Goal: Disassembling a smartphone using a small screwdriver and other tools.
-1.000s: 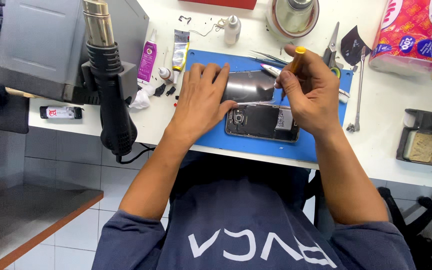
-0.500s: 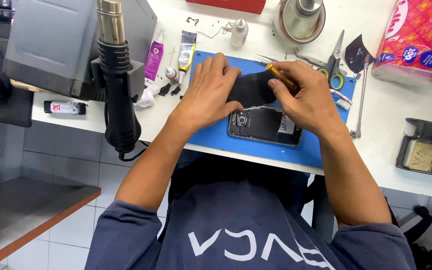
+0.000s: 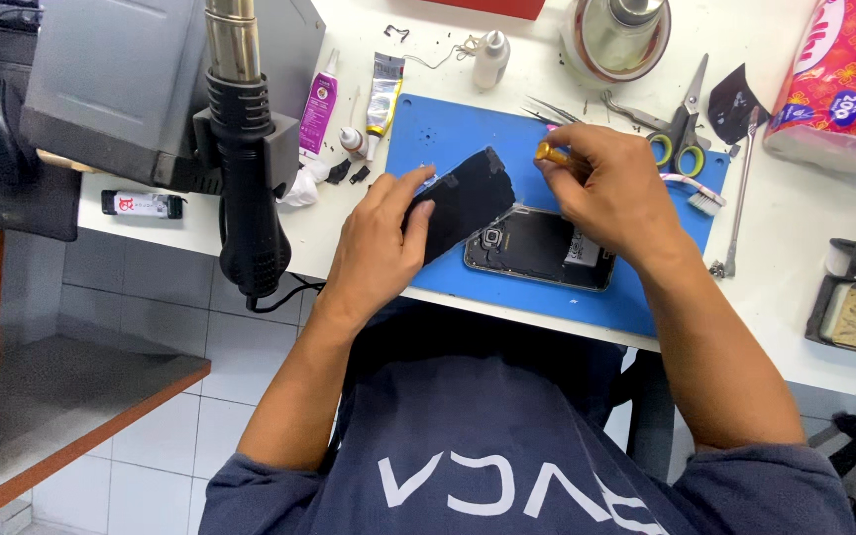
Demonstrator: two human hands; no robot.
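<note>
White bench [image 3: 795, 327], with the blue rectangular work mat [image 3: 468, 134] at its near edge. The opened black phone body [image 3: 539, 250] lies flat on the mat's near half, internals up. Your left hand [image 3: 380, 248] has fingers curled, pinching the thin black rear panel [image 3: 463, 198] by its left edge and holding it tilted above the phone's left end. Judged light, thin, somewhat flexible, likely brittle at the corners: hold it by the edges, avoid bending. Your right hand [image 3: 611, 193] is closed on a yellow-handled slim tool [image 3: 550, 154]; its tip is hidden.
</note>
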